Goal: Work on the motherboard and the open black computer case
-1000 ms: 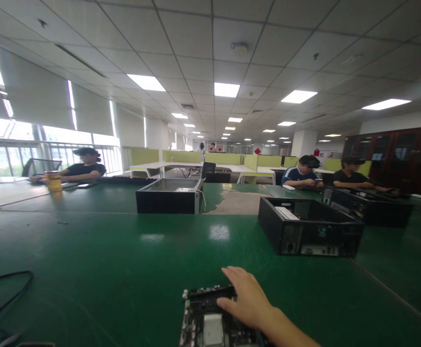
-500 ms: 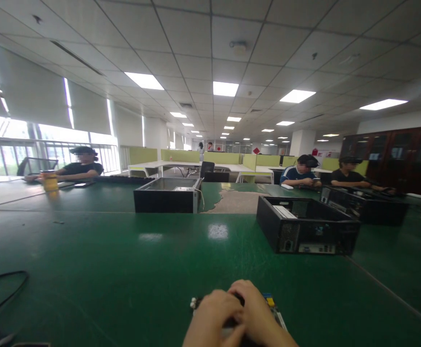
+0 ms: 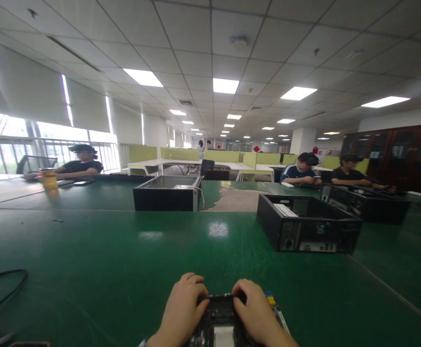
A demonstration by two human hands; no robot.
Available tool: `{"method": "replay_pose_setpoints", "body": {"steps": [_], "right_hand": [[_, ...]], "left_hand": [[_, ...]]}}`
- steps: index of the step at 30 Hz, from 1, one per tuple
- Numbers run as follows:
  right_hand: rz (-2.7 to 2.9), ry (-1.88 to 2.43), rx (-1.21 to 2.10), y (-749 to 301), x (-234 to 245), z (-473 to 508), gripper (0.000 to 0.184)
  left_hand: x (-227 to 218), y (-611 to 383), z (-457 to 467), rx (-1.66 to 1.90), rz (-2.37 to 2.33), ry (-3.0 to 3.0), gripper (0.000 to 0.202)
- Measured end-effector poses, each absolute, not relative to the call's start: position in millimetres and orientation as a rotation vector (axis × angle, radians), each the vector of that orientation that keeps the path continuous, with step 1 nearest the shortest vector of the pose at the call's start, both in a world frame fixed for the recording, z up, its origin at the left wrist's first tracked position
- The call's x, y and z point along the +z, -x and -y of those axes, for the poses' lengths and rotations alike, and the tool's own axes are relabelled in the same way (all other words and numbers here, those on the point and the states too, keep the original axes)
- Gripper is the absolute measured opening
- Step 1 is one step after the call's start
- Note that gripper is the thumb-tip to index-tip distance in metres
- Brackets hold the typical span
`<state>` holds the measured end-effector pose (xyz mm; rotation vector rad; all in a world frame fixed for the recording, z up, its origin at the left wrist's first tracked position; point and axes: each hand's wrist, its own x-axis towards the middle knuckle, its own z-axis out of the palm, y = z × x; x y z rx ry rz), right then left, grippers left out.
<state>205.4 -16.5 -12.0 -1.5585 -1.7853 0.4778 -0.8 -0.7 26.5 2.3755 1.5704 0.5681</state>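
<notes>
At the near edge of the table lies what looks like a computer motherboard, with blue and yellow parts at its right corner. A black frame spans its middle, and below it shows a pale square. My left hand closes on the frame's left end, thumb and fingers pinched at the corner. On the opposite end my right hand grips the frame in the same way, fingers curled over the far edge. The board's lower part is cut off by the picture's edge.
An open black computer case stands ahead to the right, another further off at centre. A third case is beyond. A black cable lies at the left. Several people sit around the green table.
My left hand has moved left, away from my right hand, and now grips the frame's left end. The frame and pale square have come into view between the hands.
</notes>
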Motion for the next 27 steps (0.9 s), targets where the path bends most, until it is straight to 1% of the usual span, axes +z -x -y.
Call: {"method": "replay_pose_setpoints", "body": {"steps": [8, 20, 27], "right_hand": [[1.753, 1.478, 0.509, -207.9, -10.9, 18.0, 0.027], [1.754, 1.471, 0.526, -208.5, -12.8, 16.8, 0.028], [1.749, 1.485, 0.526, -207.9, -10.8, 17.6, 0.029]], "left_hand": [[31.6, 3.4, -0.4, 0.535, -1.58, -2.356, 0.02], [28.9, 7.0, -3.1, 0.509, -1.591, -2.362, 0.02], [27.1, 7.5, -3.2, 0.492, -1.581, -2.379, 0.024]]}}
